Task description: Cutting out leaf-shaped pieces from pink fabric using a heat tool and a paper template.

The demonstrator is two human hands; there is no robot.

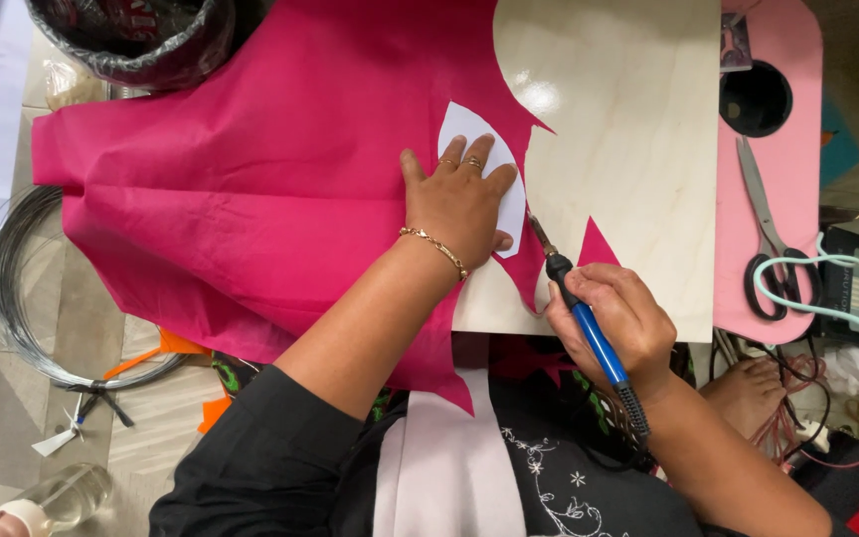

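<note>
Pale plywood board (pixel 638 149) on pink table (pixel 792 169), left hand (pixel 461 199) spread flat pinning white paper template (pixel 479 159) on magenta fabric (pixel 241 189), right hand (pixel 620 318) gripping blue-handled hot tool (pixel 579 308), scissors (pixel 773 234) alongside, wire coil (pixel 22 298) on floor.

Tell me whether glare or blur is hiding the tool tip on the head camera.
Head view: glare sits on the wooden board, away from the hot cutting tool in the right hand; tip sharp, unshadowed beside the white template under the left hand; frame corners slightly soft.
</note>
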